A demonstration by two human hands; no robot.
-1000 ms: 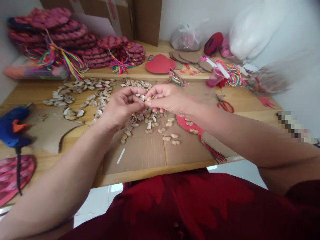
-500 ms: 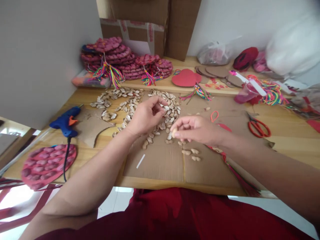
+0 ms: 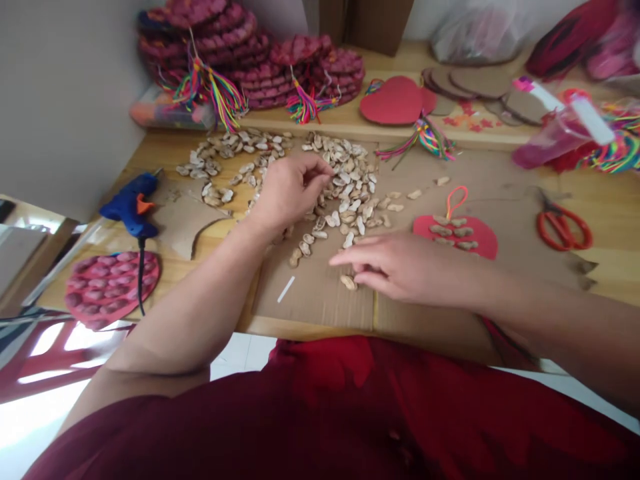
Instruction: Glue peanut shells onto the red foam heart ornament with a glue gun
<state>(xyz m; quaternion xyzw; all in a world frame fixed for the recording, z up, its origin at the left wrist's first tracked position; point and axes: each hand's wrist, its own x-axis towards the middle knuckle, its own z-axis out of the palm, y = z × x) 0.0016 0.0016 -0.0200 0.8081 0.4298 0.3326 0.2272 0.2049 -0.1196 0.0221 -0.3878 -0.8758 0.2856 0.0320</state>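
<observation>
A heap of pale peanut shell halves lies on a brown cardboard sheet on the wooden table. My left hand rests at the heap's left edge, its fingers curled and pinching among the shells. My right hand lies low over the cardboard near the front edge, fingers stretched out, with one shell under its fingertips. To its right sits a red heart cut-out with an orange loop and a few shells on it.
A blue glue gun lies at the left, its cord crossing a pink shell-covered heart. Stacks of finished pink hearts with rainbow tassels stand at the back. Red scissors lie right, near a pink cup.
My hands have parted. The right hand dropped toward the front of the cardboard and set its shell down; the left reached back into the heap. The camera tilted down and closer.
</observation>
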